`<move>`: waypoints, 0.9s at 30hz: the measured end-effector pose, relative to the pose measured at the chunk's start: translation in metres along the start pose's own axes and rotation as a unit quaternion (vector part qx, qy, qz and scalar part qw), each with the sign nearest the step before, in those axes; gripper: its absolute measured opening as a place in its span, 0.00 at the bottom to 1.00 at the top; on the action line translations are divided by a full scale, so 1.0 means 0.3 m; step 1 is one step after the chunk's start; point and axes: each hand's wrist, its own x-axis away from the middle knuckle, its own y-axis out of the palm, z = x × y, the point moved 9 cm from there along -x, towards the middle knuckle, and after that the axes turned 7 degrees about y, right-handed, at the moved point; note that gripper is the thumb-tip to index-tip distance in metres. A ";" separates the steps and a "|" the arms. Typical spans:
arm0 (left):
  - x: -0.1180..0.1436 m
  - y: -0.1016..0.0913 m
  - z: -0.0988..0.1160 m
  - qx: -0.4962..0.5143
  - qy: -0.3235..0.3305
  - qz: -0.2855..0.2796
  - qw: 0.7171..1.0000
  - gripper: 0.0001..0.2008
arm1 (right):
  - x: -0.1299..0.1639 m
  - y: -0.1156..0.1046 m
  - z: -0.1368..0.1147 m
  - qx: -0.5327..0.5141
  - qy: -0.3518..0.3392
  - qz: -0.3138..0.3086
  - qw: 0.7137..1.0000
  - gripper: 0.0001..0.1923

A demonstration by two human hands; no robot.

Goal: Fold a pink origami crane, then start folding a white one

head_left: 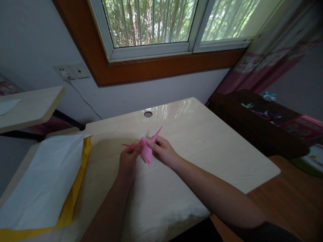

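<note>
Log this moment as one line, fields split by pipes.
left hand: pinching folded pink paper | right hand: pinching same paper | paper: pointed ends outward | desk, left side: white sheet atop yellow sheet

Pale table beside a white wall; above it, a sliding window in brown trim admits daylight. Right: pink-and-white curtain, dark brown furniture and wood-toned floor. Left: raised shelf with black supports.
</note>
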 end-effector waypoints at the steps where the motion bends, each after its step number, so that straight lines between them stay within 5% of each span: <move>1: 0.000 -0.004 0.000 0.001 -0.002 0.005 1.000 0.13 | 0.001 0.002 0.000 0.005 -0.001 -0.002 1.000 0.19; 15: -0.003 -0.014 -0.021 -0.018 -0.037 0.013 0.999 0.19 | 0.023 -0.003 -0.061 0.120 -0.028 0.035 0.992 0.20; 23: 0.028 0.116 0.001 -0.036 -0.058 -0.130 0.989 0.22 | 0.022 -0.071 -0.060 0.081 -0.048 0.125 0.988 0.18; 27: 0.040 0.123 -0.010 -0.032 -0.072 -0.130 0.988 0.16 | 0.025 -0.069 -0.058 0.093 -0.045 0.128 0.986 0.18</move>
